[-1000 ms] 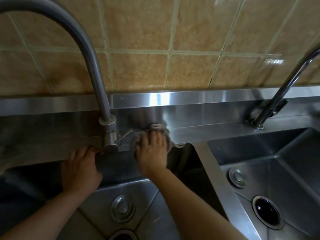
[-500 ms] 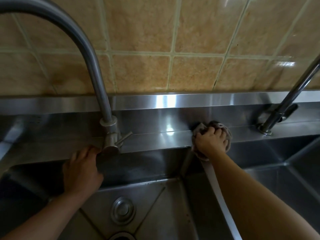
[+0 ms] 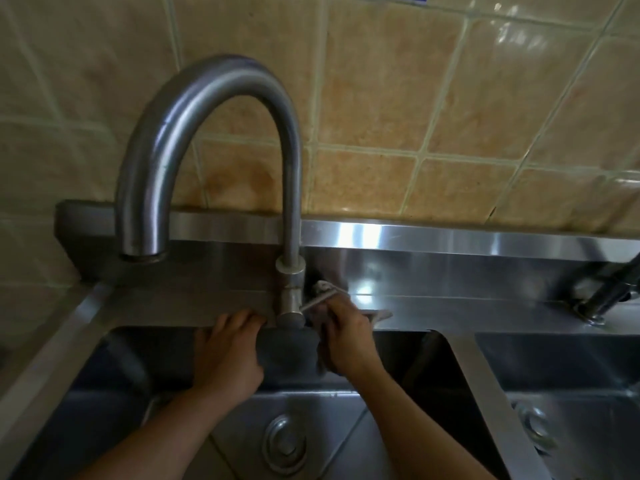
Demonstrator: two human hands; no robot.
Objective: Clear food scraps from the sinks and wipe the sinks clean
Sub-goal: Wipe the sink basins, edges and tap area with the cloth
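Stainless left sink (image 3: 114,393) shows no scraps that I can see. My right hand (image 3: 348,341) grips the cloth (image 3: 323,295) against the faucet base (image 3: 290,306); my left hand (image 3: 227,355) rests flat-fingered on the rim. Judgement: clearing done, ledge wiping underway, basins possibly remaining.

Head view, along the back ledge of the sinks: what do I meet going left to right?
Spout mouth of the gooseneck faucet → left hand resting on the ledge → faucet base → right hand holding the cloth → divider between basins → second faucet's base.
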